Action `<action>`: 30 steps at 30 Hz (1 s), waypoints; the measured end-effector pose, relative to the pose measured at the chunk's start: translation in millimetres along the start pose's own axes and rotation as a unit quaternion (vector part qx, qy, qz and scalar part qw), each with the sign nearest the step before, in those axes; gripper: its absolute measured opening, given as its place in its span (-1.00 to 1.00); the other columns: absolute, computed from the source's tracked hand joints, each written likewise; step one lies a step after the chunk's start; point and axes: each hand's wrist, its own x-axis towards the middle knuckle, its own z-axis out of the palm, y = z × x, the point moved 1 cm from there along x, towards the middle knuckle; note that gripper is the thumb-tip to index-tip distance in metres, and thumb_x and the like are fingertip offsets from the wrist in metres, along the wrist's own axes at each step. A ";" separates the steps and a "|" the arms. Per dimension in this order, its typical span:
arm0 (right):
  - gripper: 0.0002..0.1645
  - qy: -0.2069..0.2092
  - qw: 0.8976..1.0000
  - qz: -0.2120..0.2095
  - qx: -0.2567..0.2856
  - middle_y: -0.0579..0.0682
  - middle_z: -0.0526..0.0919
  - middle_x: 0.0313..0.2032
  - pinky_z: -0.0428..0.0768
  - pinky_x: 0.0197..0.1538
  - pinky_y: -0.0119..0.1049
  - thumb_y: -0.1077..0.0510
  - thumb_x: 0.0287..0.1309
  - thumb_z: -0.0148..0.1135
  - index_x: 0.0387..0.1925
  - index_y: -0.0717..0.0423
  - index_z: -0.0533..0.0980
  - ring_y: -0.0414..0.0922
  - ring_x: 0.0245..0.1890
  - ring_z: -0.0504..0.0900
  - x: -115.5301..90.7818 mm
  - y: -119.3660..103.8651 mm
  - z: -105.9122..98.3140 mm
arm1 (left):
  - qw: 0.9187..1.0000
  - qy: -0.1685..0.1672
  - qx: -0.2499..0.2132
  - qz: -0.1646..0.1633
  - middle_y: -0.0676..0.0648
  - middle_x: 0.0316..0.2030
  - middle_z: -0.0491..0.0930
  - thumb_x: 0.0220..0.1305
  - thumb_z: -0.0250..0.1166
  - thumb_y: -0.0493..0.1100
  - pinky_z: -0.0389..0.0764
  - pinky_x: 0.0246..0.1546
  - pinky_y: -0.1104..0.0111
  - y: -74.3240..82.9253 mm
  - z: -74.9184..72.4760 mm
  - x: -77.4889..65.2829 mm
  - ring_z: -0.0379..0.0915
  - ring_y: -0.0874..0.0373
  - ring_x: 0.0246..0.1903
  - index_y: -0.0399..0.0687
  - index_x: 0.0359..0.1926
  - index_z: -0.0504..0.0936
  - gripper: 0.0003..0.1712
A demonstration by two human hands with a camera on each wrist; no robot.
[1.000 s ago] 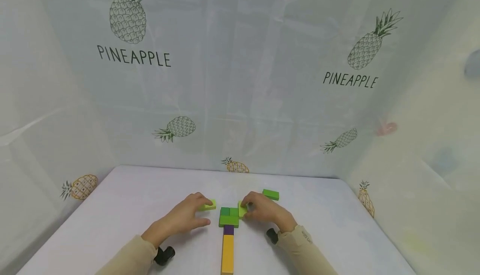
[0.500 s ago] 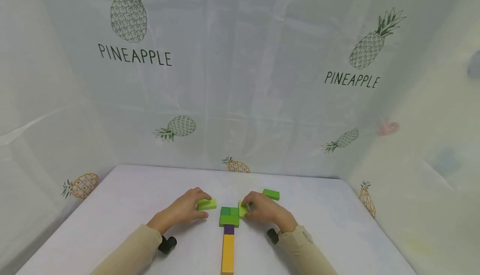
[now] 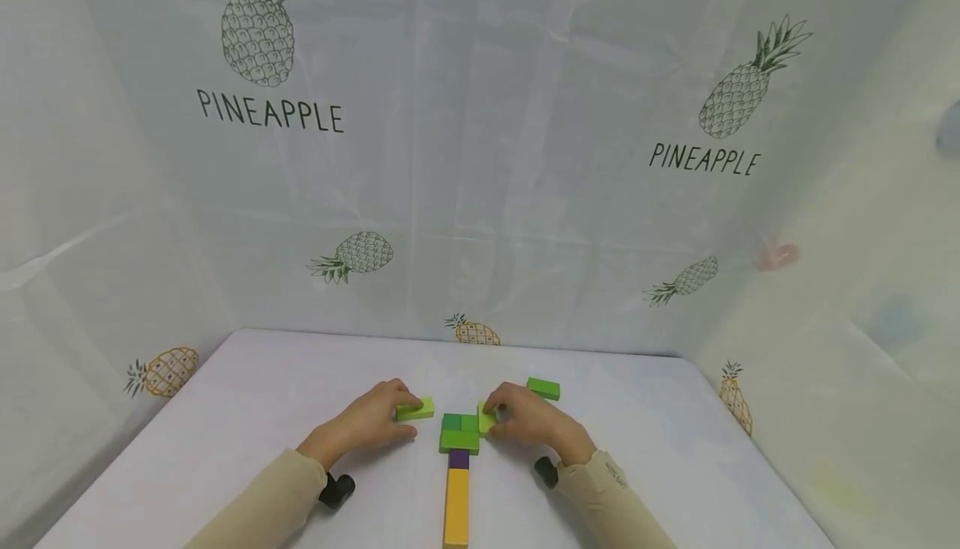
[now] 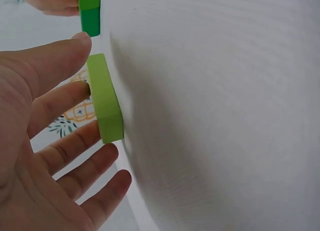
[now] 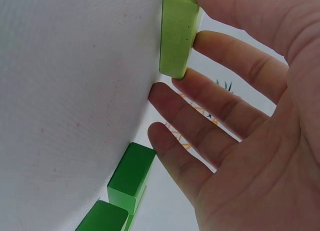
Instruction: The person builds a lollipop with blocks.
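A light green block (image 3: 426, 408) lies on the table under my left hand (image 3: 372, 421). My left fingers touch that block (image 4: 105, 98), while the thumb is spread apart from it. My right hand (image 3: 534, 424) pinches a second light green block (image 3: 486, 421) by its ends, with thumb and fingertips. That block (image 5: 178, 36) stands against the right side of a cluster of green blocks (image 3: 459, 441). Below the cluster come a purple block (image 3: 458, 459) and a long yellow block (image 3: 456, 509), lined up as a stem.
A loose green block (image 3: 543, 387) lies beyond my right hand. Two green block ends, one dark green block (image 5: 132, 163) among them, show in the right wrist view. A pineapple-printed curtain (image 3: 480, 157) stands behind the white table (image 3: 315, 366).
My left hand has shifted slightly right and away from me, its thumb now a little higher in view. The right hand stays on its block.
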 end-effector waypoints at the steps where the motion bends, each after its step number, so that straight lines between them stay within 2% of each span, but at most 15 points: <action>1: -0.64 0.000 1.000 0.001 0.000 -0.24 0.55 -0.06 0.47 0.17 -0.13 0.08 0.01 0.42 -0.08 -0.06 0.61 -0.14 -0.02 0.48 -0.2 0.1 0.0 | 1.000 0.000 0.002 -0.001 0.02 -0.12 0.47 0.02 0.47 -0.08 0.49 0.01 0.09 0.5 0.3 0.0 0.38 0.09 -0.10 -0.04 -0.01 0.66 -0.54; 5: -0.64 0.003 1.000 -0.002 -0.001 -0.24 0.55 -0.07 0.47 0.16 -0.14 0.09 0.01 0.42 -0.09 -0.06 0.61 -0.16 -0.03 0.48 -0.7 -0.1 -0.3 | 1.000 0.004 0.004 0.002 0.03 -0.15 0.47 0.02 0.47 -0.09 0.49 -0.03 0.11 0.0 1.3 0.7 0.37 0.11 -0.13 -0.03 -0.03 0.68 -0.56; 12: -0.63 0.009 0.999 -0.037 -0.015 -0.21 0.58 -0.10 0.50 0.11 -0.22 0.10 -0.03 0.44 -0.11 -0.01 0.62 -0.19 -0.05 0.50 -0.6 0.9 0.2 | 1.000 0.003 0.002 0.002 0.08 -0.19 0.46 0.00 0.47 -0.11 0.49 -0.10 0.18 -4.2 4.9 0.9 0.35 0.16 -0.19 0.03 -0.05 0.69 -0.58; 21: -0.63 0.002 1.000 -0.024 -0.007 -0.24 0.57 -0.10 0.50 0.12 -0.21 0.08 -0.03 0.44 -0.10 -0.03 0.62 -0.20 -0.05 0.50 0.0 2.7 1.5 | 1.000 -0.007 0.006 0.016 0.12 -0.26 0.47 -0.06 0.50 -0.17 0.51 -0.11 0.21 -3.5 5.5 -4.3 0.36 0.19 -0.23 0.04 -0.08 0.69 -0.58; 30: -0.65 0.007 1.000 -0.021 -0.011 -0.25 0.56 -0.11 0.50 0.12 -0.21 0.08 -0.02 0.43 -0.11 -0.05 0.62 -0.21 -0.06 0.49 1.5 2.2 1.6 | 1.000 -0.013 0.003 0.019 0.14 -0.32 0.50 -0.06 0.51 -0.18 0.53 -0.19 0.23 -2.4 5.2 -5.5 0.38 0.20 -0.29 0.01 -0.09 0.65 -0.58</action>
